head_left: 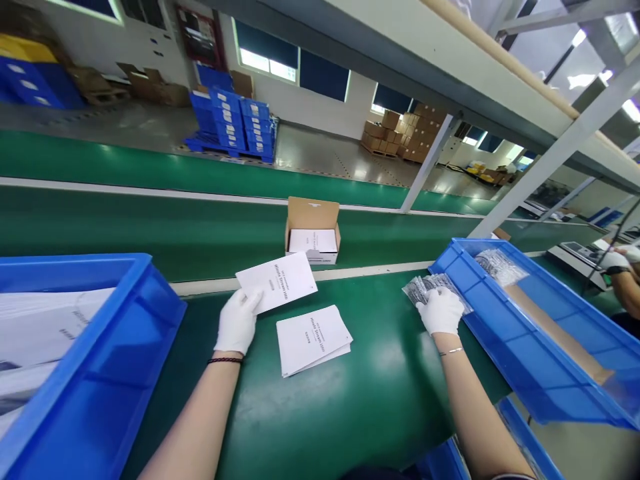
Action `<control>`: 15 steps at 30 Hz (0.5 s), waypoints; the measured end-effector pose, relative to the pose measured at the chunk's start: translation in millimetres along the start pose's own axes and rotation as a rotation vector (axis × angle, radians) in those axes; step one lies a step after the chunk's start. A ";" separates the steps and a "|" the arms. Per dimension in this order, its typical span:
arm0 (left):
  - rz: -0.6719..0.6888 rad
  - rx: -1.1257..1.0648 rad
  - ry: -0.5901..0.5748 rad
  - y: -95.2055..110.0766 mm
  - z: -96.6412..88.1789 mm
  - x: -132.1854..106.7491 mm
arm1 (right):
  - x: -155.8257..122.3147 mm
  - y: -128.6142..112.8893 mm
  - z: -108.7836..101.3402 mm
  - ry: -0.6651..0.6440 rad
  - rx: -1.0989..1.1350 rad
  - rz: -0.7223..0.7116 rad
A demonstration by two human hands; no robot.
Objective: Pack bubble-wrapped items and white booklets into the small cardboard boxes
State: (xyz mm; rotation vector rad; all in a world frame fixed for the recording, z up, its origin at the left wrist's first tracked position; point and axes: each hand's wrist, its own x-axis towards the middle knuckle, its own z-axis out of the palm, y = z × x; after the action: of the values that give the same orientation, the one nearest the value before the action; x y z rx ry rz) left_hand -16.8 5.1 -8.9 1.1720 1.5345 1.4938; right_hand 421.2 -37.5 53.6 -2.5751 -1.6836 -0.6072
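My left hand (238,320), in a white glove, pinches the left edge of a white printed booklet (280,280) held above the green table. Below it, a small stack of similar booklets (313,339) lies on the table. An open cardboard box (313,215) with a white printed item inside stands behind the held booklet. My gloved right hand (441,310) rests at several clear plastic packets (420,291) beside the right blue bin, its fingers curled over them. What lies inside the packets is too small to tell.
A blue bin (145,320) with white booklets stands at the left. The right blue bin (530,333) holds a clear packet and a cardboard piece. A slanted metal post (540,153) and an overhead beam cross the upper right. Another person's gloved hand (614,261) shows at the far right.
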 end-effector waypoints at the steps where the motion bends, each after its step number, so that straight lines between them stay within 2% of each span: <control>1: -0.008 -0.012 -0.008 1.1 -0.4 0.0 | 0.7 -1.7 1.9 -0.005 -0.006 0.010; 4: -0.016 -0.002 -0.035 2.9 -1.9 -0.1 | 4.4 -3.5 6.2 -0.011 -0.039 0.022; 11: -0.015 0.136 -0.054 3.9 -3.1 -6.6 | -0.6 -4.1 3.4 0.000 -0.027 -0.075; 15: -0.012 0.185 -0.062 9.2 -4.6 -12.7 | -1.8 -3.1 1.5 -0.039 -0.021 0.000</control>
State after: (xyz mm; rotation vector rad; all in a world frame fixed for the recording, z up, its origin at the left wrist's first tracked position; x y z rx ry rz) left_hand -15.3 -9.0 -0.7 1.2998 1.6618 1.3169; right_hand 418.3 -37.4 50.9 -2.6180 -1.6972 -0.5813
